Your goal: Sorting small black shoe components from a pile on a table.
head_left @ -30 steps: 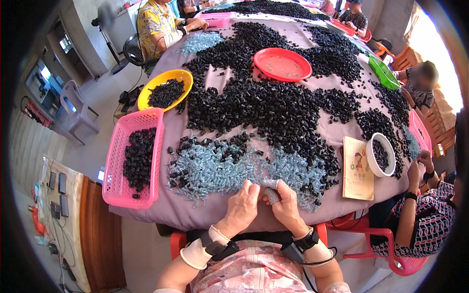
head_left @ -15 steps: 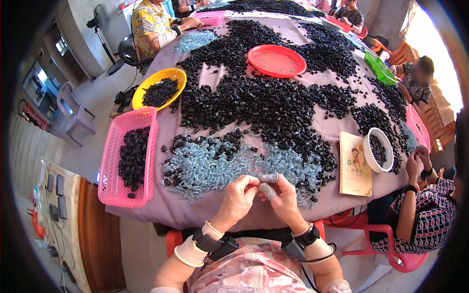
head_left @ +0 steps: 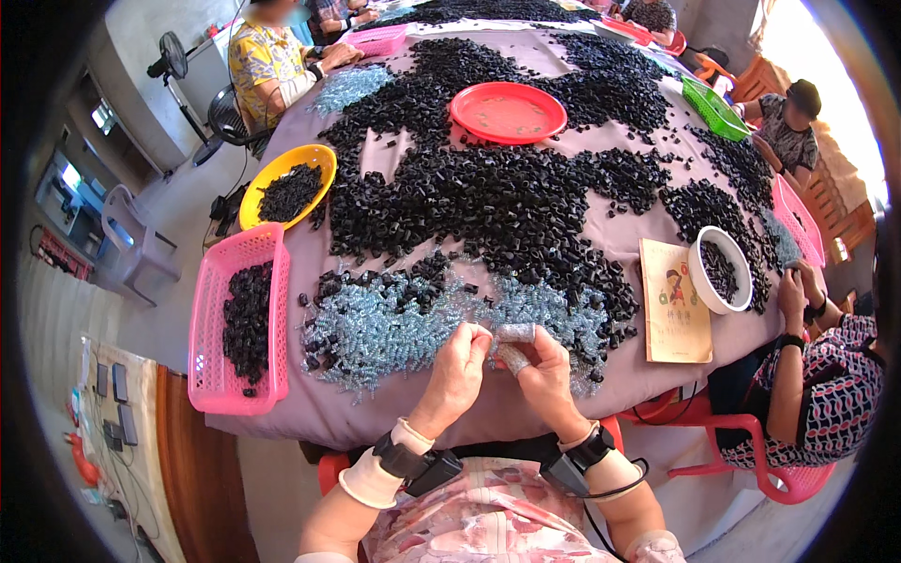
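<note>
Tablecloth (head_left: pixel 319 413) under bluish pieces (head_left: pixel 385 324), fan (head_left: pixel 173 56) beyond

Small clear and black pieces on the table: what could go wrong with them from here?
Mix-ups: some clear pieces lie among the black pieces, so the two kinds might get muddled.
Fumbles: the right hand wears grey wraps on its thumb and forefinger, which may dull their feel; a small piece could slip.
Spills: the pink basket, holding more black pieces, sits at the left edge of the table, so a bump might tip it.
</note>
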The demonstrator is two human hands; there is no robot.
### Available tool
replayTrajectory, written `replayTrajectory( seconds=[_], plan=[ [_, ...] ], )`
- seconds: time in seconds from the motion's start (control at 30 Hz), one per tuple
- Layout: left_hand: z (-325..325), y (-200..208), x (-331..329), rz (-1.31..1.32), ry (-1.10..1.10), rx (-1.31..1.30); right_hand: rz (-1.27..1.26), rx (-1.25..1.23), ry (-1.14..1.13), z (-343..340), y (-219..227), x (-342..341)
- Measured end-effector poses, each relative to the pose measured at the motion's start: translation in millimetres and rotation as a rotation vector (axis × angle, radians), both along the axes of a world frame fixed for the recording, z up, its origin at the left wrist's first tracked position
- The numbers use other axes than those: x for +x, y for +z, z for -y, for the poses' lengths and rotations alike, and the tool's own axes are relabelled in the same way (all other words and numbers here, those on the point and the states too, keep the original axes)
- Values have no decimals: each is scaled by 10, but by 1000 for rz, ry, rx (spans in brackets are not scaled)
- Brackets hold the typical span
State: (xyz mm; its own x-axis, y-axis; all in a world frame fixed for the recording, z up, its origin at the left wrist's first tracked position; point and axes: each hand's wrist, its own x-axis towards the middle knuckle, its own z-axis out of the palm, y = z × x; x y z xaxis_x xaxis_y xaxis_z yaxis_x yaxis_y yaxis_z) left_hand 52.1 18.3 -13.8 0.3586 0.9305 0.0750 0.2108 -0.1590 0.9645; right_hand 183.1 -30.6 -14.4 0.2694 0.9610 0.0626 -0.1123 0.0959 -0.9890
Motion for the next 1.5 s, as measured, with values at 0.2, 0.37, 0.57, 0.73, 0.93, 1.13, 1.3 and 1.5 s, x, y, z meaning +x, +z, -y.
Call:
replayTrajectory(
  seconds=[0.2, 0.37, 0.57, 0.73, 0.93, 1.13, 1.3, 1.5],
  plan=[
    [-71, 2, -79, -53, 42, -18, 368, 169, -8, -55, 129, 2],
    [-10, 59, -44, -82, -23, -48, 510, 225, -54, -36, 120, 10],
    [-59, 81, -25, -106, -66, -97, 467, 197, -18, -46, 53, 29],
    [-262, 206, -120, -136, -24, 1, 464, 239, -48, -33, 85, 15],
    [-742, 264, -224, -600, 241, 373, 417, 166, -8, -24, 5, 25],
    [-748, 197, -186, -761, 225, 370, 394, 221, -32, -34, -12, -12],
    [-756, 138, -194, -804, 165, 421, 399, 194, -20, -21, -10, -20],
    [-734, 156, -218, -689, 167, 517, 403, 171, -19, 14, 7, -53]
  ],
)
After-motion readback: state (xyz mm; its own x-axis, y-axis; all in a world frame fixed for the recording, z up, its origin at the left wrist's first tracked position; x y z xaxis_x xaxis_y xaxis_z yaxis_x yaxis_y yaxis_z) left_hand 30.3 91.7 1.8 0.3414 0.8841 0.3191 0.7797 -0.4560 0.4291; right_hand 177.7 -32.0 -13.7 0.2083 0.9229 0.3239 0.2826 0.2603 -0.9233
